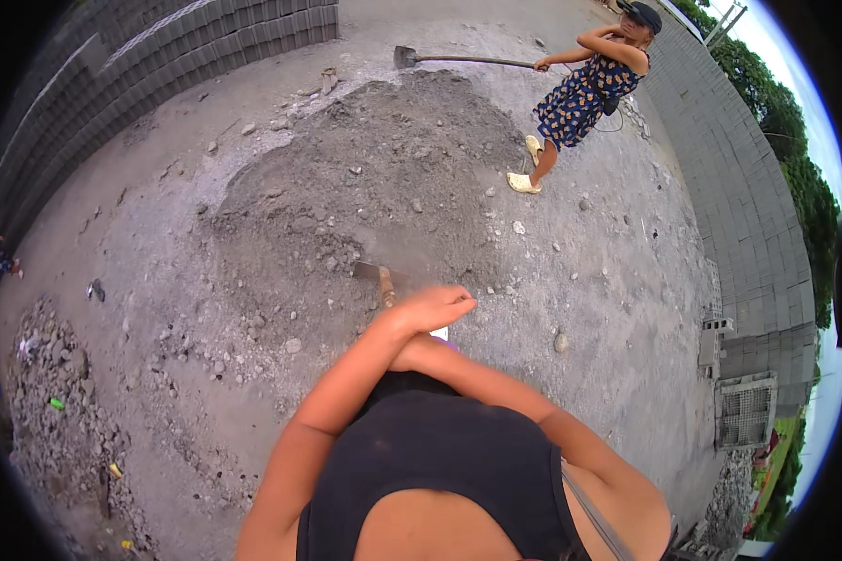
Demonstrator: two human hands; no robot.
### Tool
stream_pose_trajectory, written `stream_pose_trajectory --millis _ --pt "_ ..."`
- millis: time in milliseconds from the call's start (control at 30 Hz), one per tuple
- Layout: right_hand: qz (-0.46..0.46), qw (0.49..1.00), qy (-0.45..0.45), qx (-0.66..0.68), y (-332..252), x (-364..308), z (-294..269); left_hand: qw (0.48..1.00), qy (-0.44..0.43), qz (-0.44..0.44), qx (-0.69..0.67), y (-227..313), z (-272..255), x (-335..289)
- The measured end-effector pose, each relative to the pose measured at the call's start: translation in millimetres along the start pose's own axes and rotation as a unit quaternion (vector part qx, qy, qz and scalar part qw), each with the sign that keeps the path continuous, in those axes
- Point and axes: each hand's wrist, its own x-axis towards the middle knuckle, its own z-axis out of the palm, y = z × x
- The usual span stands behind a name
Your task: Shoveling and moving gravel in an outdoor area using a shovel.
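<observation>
My forearms cross in front of my dark top. The left wrist lies over the right one. My left hand points rightward with its fingers curled together; whether anything is inside them is hidden. My right hand is covered by the left forearm, so its fingers do not show. Just beyond the wrists is a shovel with a wooden shaft and a flat metal blade. Its blade is at the near edge of a grey sand heap, and the shaft's lower part disappears behind my arms.
At the upper right a person in a patterned dress holds a long-handled shovel. Stacked grey blocks line the upper left, with more blocks along the right. Loose rubble covers the left ground. A grate stands at right.
</observation>
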Motion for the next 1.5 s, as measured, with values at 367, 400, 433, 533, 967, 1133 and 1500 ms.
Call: stream_pose_trajectory --millis 367,400,433,533,967,1133,1500 --pt "0.257 0.901 0.195 -0.290 2 8 -98 0.443 0.198 0.288 -0.826 -52 -81 -38" --pt "0.264 0.906 0.171 -0.284 3 8 -106 0.415 0.216 0.282 -0.838 -70 -81 -40" --pt "0.266 0.908 0.164 -0.281 5 6 -110 0.414 0.235 0.269 -0.837 -78 -77 -45" --pt "0.289 0.918 0.107 -0.249 8 -1 -113 0.406 0.237 0.260 -0.843 -95 -65 -53" --pt "0.245 0.927 0.149 -0.243 13 -13 -103 0.421 0.223 0.212 -0.854 -124 -36 -8" --pt "0.268 0.930 0.129 -0.217 39 -35 -117 0.456 0.201 0.178 -0.848 -128 -26 14" --pt "0.237 0.942 0.162 -0.174 64 -55 -135 0.480 0.149 0.086 -0.860 -130 -4 57"
